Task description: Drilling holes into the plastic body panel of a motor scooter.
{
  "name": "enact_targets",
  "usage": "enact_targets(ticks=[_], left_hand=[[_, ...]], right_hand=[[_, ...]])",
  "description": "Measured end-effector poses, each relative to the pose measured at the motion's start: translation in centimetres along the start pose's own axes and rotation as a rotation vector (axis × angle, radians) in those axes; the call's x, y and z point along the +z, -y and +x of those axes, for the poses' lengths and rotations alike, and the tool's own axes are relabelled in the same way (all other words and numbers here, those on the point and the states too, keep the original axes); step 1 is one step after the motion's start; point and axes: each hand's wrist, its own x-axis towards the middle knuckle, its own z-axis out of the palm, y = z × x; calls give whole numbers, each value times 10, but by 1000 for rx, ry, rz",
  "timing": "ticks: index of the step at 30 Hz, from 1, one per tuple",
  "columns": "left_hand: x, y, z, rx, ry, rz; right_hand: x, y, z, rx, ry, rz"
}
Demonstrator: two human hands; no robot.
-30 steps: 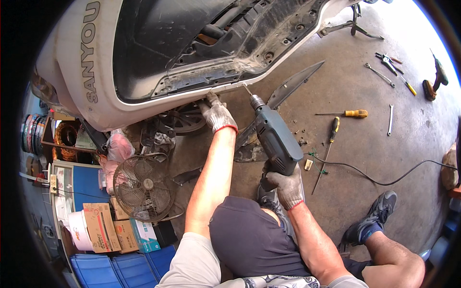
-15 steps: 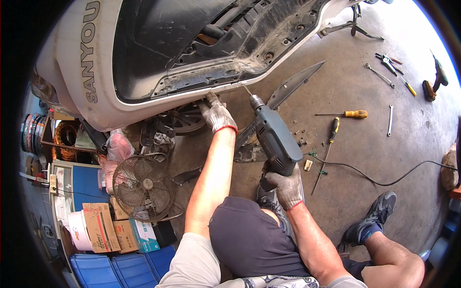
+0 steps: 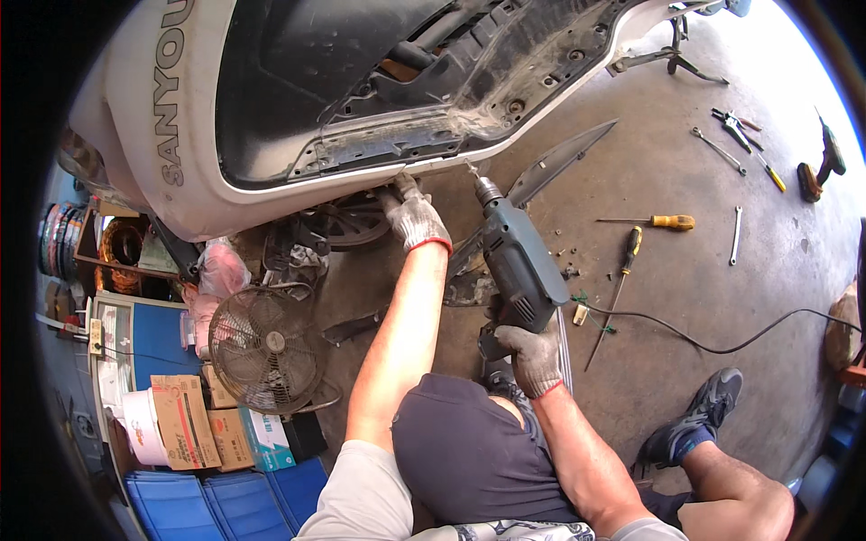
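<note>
A white scooter body panel (image 3: 144,126) with a black inner tray (image 3: 298,90) fills the upper left. My left hand (image 3: 419,221), in a dirty knit glove with a red cuff, grips the panel's lower rim; some of its fingers are hidden under the edge. My right hand (image 3: 534,356), gloved as well, is closed around the handle of a dark blue-grey power drill (image 3: 521,257). The drill points up and away, and its thin bit (image 3: 472,169) meets the rim just right of my left hand. The trigger finger is hard to make out.
A long dark trim piece (image 3: 564,162) lies behind the drill. Screwdrivers (image 3: 672,222), wrenches (image 3: 736,236), pliers (image 3: 735,131) and a cordless drill (image 3: 821,167) are on the floor at right. A black cord (image 3: 713,344) crosses there. A fan (image 3: 263,347) and cardboard boxes (image 3: 185,419) stand at left.
The view has shifted slightly, carrying the panel a little to the right. Both hands keep their holds, and the drill stays at nearly the same spot on the rim.
</note>
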Motion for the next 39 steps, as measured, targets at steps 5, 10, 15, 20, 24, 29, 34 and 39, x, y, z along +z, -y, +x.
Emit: enact_targets(ticks=[5, 10, 15, 20, 24, 29, 34, 39], left_hand=[[-1, -2, -1, 18, 17, -18], [-5, -2, 0, -3, 26, 22], [-7, 0, 1, 23, 26, -6], [-10, -7, -9, 23, 67, -60], [-17, 0, 9, -113, 54, -277], [-25, 15, 27, -237, 179, -479], [-13, -3, 15, -265, 128, -602], [-23, 1, 21, -220, 194, -534]], right_hand=[[4, 8, -1, 18, 33, 32], [0, 16, -24, 31, 48, 229], [-12, 14, -29, 23, 57, 227], [-18, 13, -35, -32, 30, 159], [-16, 11, -46, -54, 44, 131], [-17, 9, -53, -65, 45, 118], [-20, 15, -53, -96, 30, 30], [-9, 15, -61, -68, 26, 79]])
